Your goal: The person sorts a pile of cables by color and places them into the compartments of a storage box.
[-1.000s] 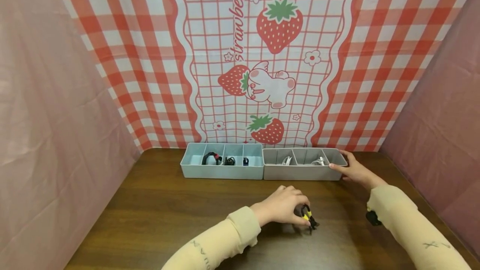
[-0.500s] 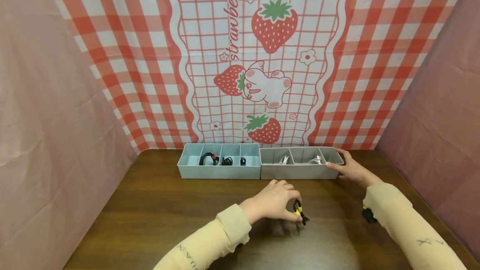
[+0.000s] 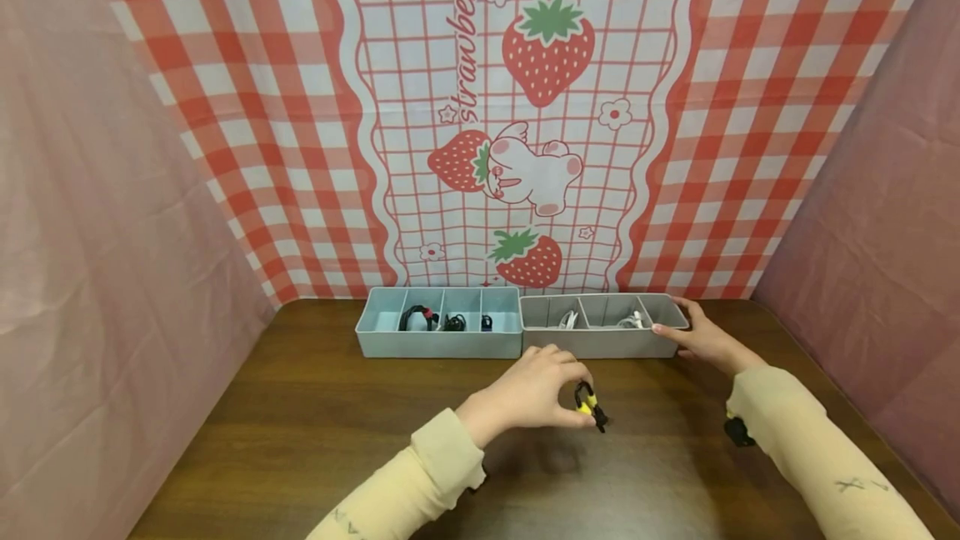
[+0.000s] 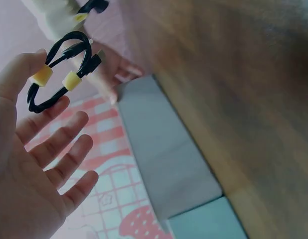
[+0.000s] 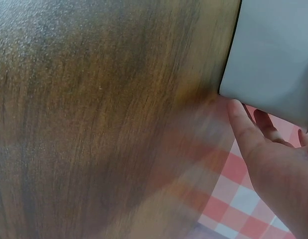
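Note:
In the head view my left hand [image 3: 525, 394] pinches a coiled black cable [image 3: 598, 415] above the table, in front of the grey box. The left wrist view shows its two yellow bands [image 4: 72, 79] and the plugs at its ends; the other fingers are spread. My right hand [image 3: 705, 340] grips the right end of the grey divided box [image 3: 600, 347], thumb on its front rim. In the right wrist view its fingers [image 5: 241, 119] touch the box's end; the thumb is hidden there. White cables [image 3: 632, 321] lie in two of its compartments.
A light blue divided box [image 3: 441, 346] adjoins the grey one on the left. It holds a black cable with a red part [image 3: 420, 317] and two small dark coils. The boxes stand near the wooden table's [image 3: 315, 407] back edge, before a checked curtain [image 3: 277, 148].
My left hand has lifted the cable from near the table and carried it left and toward the boxes. My right hand keeps its place on the grey box. The head view has shifted slightly.

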A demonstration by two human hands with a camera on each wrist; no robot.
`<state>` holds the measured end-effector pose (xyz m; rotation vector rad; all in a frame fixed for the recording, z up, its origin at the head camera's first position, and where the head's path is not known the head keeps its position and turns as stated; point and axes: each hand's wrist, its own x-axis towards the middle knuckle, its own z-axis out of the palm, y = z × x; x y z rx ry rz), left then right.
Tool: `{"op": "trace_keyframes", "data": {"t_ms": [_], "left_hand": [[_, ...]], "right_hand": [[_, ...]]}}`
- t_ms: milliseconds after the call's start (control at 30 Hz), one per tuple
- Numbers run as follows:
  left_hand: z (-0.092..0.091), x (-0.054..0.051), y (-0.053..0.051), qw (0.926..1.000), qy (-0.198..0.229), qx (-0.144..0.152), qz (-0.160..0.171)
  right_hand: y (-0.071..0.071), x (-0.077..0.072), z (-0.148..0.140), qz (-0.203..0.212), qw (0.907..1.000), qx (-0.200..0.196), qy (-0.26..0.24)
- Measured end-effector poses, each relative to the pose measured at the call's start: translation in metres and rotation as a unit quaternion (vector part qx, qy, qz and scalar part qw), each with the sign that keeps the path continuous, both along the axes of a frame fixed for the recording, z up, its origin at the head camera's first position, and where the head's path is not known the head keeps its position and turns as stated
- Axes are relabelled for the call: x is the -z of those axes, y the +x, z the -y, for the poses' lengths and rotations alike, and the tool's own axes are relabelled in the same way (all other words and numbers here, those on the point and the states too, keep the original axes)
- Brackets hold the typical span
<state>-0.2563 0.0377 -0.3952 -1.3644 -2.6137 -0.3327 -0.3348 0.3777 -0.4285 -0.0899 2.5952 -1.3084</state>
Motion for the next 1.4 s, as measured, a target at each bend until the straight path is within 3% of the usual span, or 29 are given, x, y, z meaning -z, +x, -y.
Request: {"op": "trace_keyframes", "data": {"t_ms": [233,567,900,1133,1400], "left_hand": [[0.014,-0.017,-0.002,0.9991,0.037,-0.019,-0.013],[0.038,-0.034,-0.003,0.9973,0.049,-0.053,-0.016],[0.057,-0.048,-0.004,0.9952,0.071,-0.065,-0.021],[0.07,-0.059,-0.007,0.993,0.071,-0.079,-0.053],[0.082,-0.068,-0.01,0.9899,0.098,-0.078,-0.066]], "right_hand": [[0.0,-0.001,0.0,0.002,1.0,0.003,0.003],[0.0,0.0,0.001,0.001,1.0,0.006,0.002],[-0.001,0.0,0.0,0.0,1.0,0.002,0.003],[-0.001,0.0,0.0,0.001,1.0,-0.001,0.006],[0.0,-0.001,0.001,0.001,1.0,0.0,0.006]]}}
